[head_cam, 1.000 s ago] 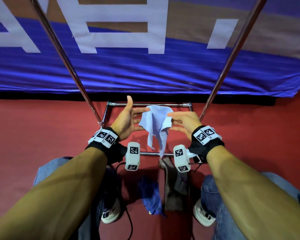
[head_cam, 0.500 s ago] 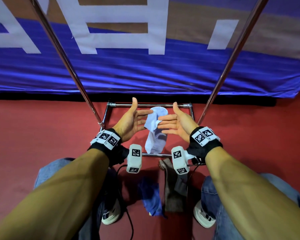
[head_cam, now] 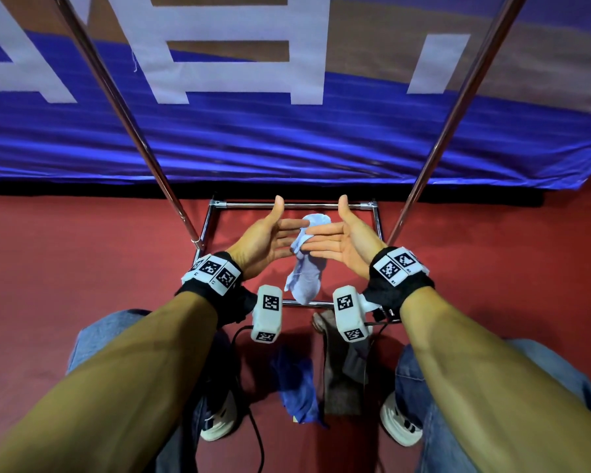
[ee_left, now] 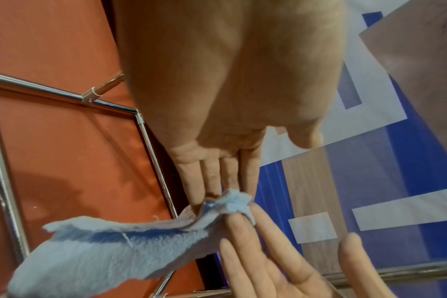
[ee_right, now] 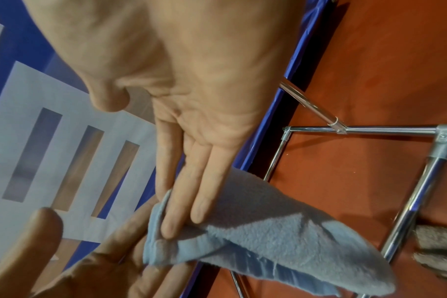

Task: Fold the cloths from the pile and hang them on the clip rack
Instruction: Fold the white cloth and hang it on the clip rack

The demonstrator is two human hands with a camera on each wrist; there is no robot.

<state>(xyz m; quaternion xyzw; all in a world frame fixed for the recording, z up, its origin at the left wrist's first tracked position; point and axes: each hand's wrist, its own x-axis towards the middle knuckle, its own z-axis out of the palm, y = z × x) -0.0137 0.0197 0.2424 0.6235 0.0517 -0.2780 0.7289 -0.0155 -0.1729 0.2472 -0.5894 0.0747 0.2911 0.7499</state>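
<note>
A light blue cloth (head_cam: 304, 278) hangs folded and narrow between my two hands, over the rack's floor frame (head_cam: 321, 205). My left hand (head_cam: 273, 233) and right hand (head_cam: 338, 237) face each other palm to palm, thumbs up, fingers straight. The cloth's top edge is pressed between their fingertips. The left wrist view shows the cloth (ee_left: 110, 248) trailing from my left hand's fingers (ee_left: 217, 181), with the right hand's fingers (ee_left: 255, 242) laid against it. In the right wrist view my right hand's fingers (ee_right: 191, 191) lie flat on the cloth (ee_right: 268, 238). No clips are in view.
Two chrome uprights (head_cam: 116, 97) (head_cam: 458, 97) rise from the frame on either side of my hands. A dark blue cloth (head_cam: 297, 387) and a grey cloth (head_cam: 342, 387) lie on the red floor between my shoes. A blue banner (head_cam: 287, 148) hangs behind the rack.
The right hand has let go of its pinch on the cloth's corner. Both hands have flattened and come together, and the spread cloth is now pressed narrow between their fingers.
</note>
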